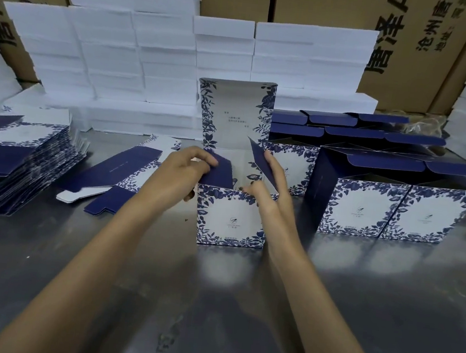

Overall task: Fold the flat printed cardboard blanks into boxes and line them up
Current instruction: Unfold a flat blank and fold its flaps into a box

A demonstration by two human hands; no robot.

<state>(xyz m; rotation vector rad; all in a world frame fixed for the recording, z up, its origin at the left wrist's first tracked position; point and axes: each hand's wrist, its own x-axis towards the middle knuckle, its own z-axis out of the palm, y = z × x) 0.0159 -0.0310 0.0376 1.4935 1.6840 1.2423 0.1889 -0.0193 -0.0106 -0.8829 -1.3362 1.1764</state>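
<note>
A: Your box stands mid-table, lid up. Left hand pinches the left navy flap; right hand grips the right flap.

B: Inside it? Can't tell. The finished boxes on your right stand open-topped, just beside your right wrist.

A: Flat blanks are stacked at the left edge. Bare steel table lies nearest you.

I have just one view, from the camera worn on the person's head, looking forward and down across the metal table. It sits close: both forearms run in from the bottom edge. The wide lens bends the edges and reaches as far as the white foam stacks and brown cartons behind. No second view overlaps it.
</note>
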